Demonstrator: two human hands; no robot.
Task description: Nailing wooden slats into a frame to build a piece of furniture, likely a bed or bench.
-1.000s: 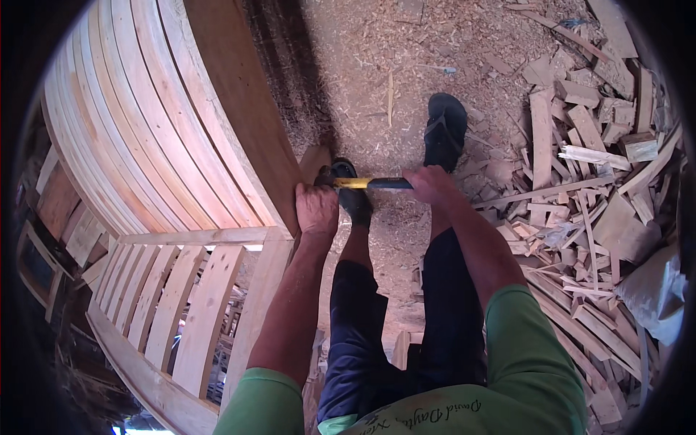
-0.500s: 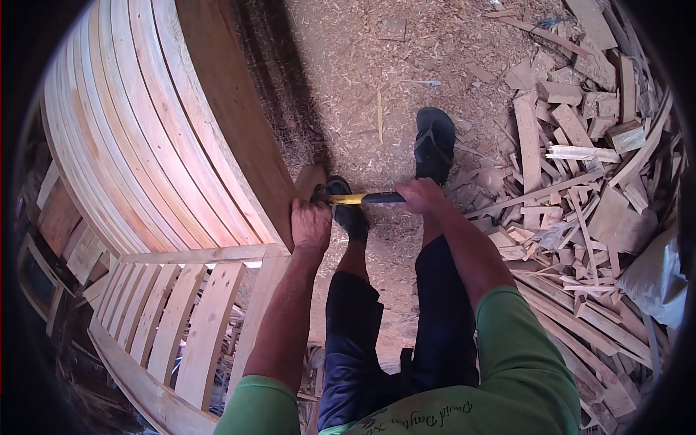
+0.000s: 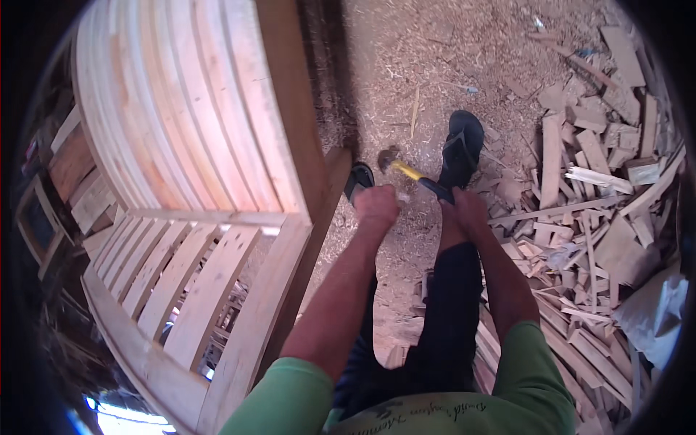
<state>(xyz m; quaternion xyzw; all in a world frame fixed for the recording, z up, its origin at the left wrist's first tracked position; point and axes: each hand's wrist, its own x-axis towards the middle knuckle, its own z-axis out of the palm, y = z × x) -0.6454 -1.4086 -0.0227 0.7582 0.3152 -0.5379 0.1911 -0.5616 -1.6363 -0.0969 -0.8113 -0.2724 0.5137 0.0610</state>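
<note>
My right hand (image 3: 470, 209) is closed around the black grip of a hammer (image 3: 407, 171), with a yellow shaft and a dark head pointing away to the left. Just left of it, my left hand (image 3: 377, 206) is closed in front of my left foot, clear of the wood; anything in its fingers is too small to make out. On the left stands a slatted wooden frame (image 3: 254, 319), with a large curved panel of pale boards (image 3: 174, 101) joined at its far side. Its dark side board (image 3: 290, 94) runs nearest to my left hand.
Sawdust and shavings cover the floor (image 3: 384, 80). Offcuts (image 3: 573, 217) pile up along the right, beside a pale plastic sack (image 3: 656, 312). My sandalled feet stand between the frame and the pile; more scrap wood (image 3: 72, 159) lies at the far left.
My left hand has come off the frame's corner, moving right. The hammer has swung away from the wood, its head now tilted up and away. The view has also shifted.
</note>
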